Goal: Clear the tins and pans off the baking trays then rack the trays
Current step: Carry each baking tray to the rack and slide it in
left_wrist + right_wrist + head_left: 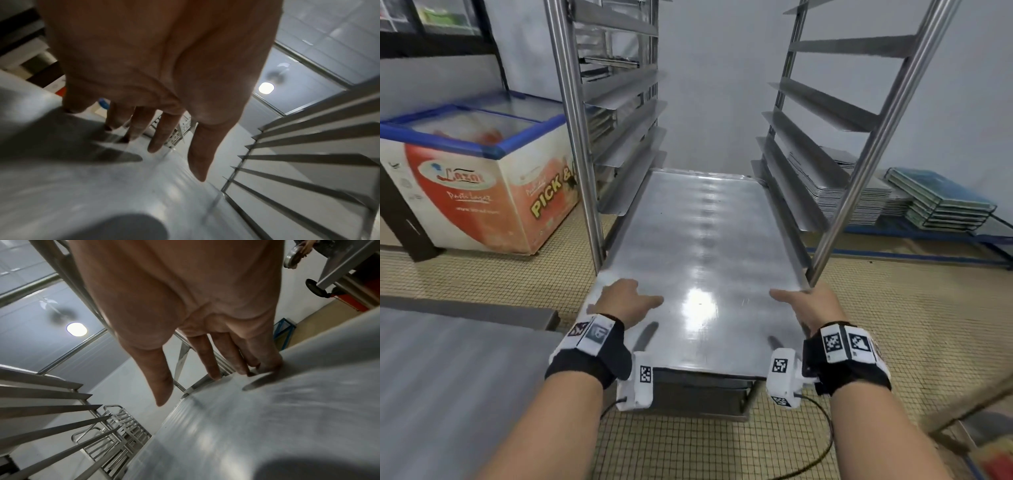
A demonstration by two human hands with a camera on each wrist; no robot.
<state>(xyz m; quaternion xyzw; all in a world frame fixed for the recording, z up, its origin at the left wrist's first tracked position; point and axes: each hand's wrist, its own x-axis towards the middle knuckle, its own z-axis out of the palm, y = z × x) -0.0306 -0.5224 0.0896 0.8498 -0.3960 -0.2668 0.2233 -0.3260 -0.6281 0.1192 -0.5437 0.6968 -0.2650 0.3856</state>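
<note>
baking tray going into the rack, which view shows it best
The head view: the whole baking tray shows, bare, partly between the rack rails, with the left hand and right hand at its near corners. Each wrist view shows only a blurred patch of tray surface under the fingers.

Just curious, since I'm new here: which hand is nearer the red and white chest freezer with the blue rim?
Left. The left hand rests on the flat steel baking tray on the freezer's side; the right hand rests on the tray's opposite side.
</note>
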